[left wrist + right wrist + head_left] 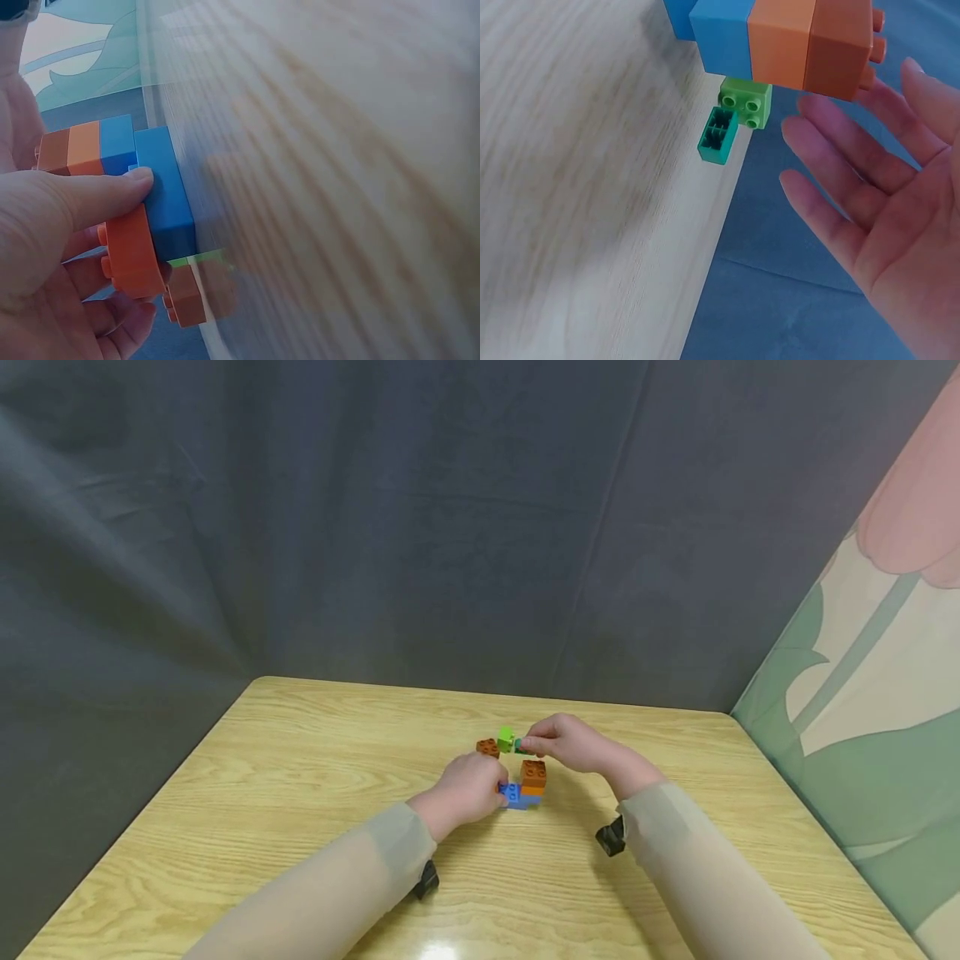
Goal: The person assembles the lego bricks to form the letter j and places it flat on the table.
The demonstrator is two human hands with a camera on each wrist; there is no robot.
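My left hand [467, 787] grips a small build of toy building bricks low over the table. Its thumb presses on a blue brick [165, 199], and the fingers curl behind an orange brick [133, 255]. One end of the build rises as a stack of blue, orange [781, 41] and brown [534, 772] bricks. My right hand [573, 743] is just beyond that stack, its fingers extended and apart in the right wrist view, with nothing held. Near it on the table are a light green brick [750, 101] and a dark green brick [718, 139], hollow side showing.
Another brown brick [186, 296] lies beyond the left hand. The wooden table [337, 735] ends at a dark curtain [420, 527] behind, and a flower-patterned panel [885, 710] stands along its right. Black wrist devices [611, 837] hang under the sleeves.
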